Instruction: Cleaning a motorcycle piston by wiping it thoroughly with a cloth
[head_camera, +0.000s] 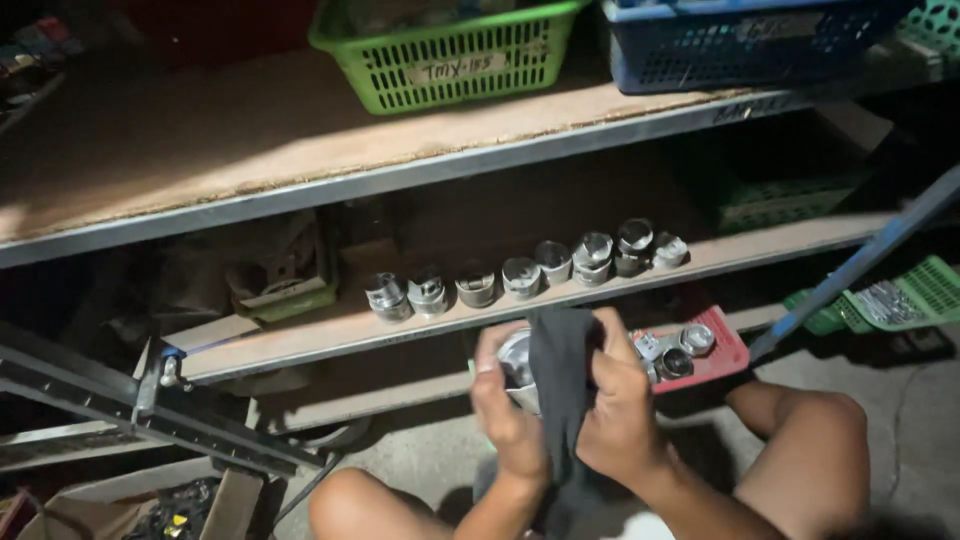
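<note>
My left hand (505, 405) grips a round silver metal piston (517, 362) at the lower middle of the view. My right hand (620, 410) presses a dark grey cloth (558, 375) against that piston; the cloth hangs down between both hands and hides much of the part. Just beyond my hands, several similar silver pistons (520, 275) stand in a row along the front edge of the low wooden shelf (330, 335). My bare knees show at the bottom of the frame.
A red tray (722, 355) with metal parts lies to the right of my hands. A green basket (450, 55) and a blue basket (740, 40) stand on the upper shelf. A green tray (905, 295) sits far right, a blue bar (860, 262) slants past it, and a cardboard box (150, 505) sits lower left.
</note>
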